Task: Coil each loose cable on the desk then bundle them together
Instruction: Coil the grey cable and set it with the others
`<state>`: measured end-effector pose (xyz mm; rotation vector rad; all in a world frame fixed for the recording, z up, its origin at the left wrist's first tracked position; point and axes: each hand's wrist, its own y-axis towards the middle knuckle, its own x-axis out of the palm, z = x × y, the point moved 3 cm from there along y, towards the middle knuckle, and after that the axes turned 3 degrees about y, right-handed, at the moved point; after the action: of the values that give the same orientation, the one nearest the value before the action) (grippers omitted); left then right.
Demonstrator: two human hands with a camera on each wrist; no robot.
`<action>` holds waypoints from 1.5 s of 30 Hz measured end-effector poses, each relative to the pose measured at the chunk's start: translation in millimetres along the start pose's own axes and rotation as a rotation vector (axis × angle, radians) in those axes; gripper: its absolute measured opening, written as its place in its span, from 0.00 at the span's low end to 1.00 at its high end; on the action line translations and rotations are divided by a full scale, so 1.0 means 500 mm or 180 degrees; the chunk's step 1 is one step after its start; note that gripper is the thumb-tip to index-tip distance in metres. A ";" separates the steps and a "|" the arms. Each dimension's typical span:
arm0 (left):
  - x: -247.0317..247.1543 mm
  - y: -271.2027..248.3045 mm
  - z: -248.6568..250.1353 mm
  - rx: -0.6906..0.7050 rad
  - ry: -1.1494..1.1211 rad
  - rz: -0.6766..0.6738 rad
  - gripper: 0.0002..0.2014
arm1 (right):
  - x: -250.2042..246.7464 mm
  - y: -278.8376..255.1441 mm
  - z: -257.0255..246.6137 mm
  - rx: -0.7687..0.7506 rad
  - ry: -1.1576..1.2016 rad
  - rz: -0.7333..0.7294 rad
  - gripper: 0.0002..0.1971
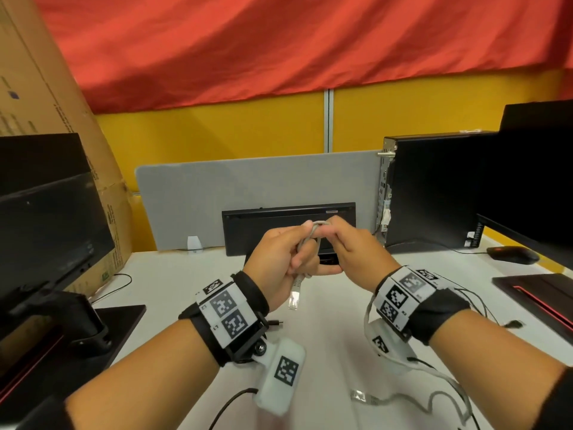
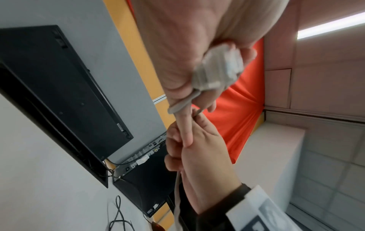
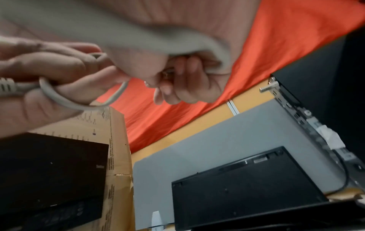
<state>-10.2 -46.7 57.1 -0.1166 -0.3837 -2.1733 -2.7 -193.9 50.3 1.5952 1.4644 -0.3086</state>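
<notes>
Both hands are raised above the white desk (image 1: 335,336), knuckles close together. My left hand (image 1: 283,256) grips a small loop of grey network cable (image 1: 305,240); its clear plug (image 1: 294,297) dangles below the fist. My right hand (image 1: 350,246) pinches the same grey cable at the top of the loop. The cable's long tail runs under my right wrist to the other plug (image 1: 359,395) lying near the desk's front. In the right wrist view the grey loop (image 3: 59,100) circles the left hand's fingers. A thin black cable (image 1: 229,405) lies under my left forearm.
A black keyboard (image 1: 288,228) leans against a grey divider (image 1: 248,193) behind the hands. A monitor (image 1: 46,218) and cardboard box (image 1: 40,88) stand left. A black computer case (image 1: 434,190), mouse (image 1: 511,254) and second monitor (image 1: 533,181) stand right. More thin cables (image 1: 477,305) lie by my right wrist.
</notes>
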 end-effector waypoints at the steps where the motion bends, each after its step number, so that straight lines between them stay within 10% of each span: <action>1: -0.005 -0.001 -0.001 -0.0020 -0.0074 0.0061 0.19 | 0.005 -0.001 0.004 0.0055 0.0028 -0.0068 0.12; 11: -0.017 0.013 -0.004 0.0289 -0.0547 0.0193 0.16 | 0.107 -0.037 -0.016 0.0215 -0.0583 -0.1022 0.09; 23: -0.060 0.016 -0.005 0.0347 0.1324 0.0373 0.23 | 0.065 -0.070 -0.048 -0.0162 -0.1510 -0.1386 0.12; 36: -0.019 0.027 -0.035 0.0016 0.2732 0.0268 0.10 | 0.003 -0.094 -0.090 -0.0394 -0.3060 -0.1867 0.13; 45: -0.048 0.013 -0.046 -0.0491 0.3553 -0.0109 0.13 | -0.076 -0.027 -0.043 -0.0980 -0.3565 -0.1174 0.09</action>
<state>10.7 -38.8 31.4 0.9785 0.4213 -1.9493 -32.7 -204.6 83.2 0.6440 0.8193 -0.9509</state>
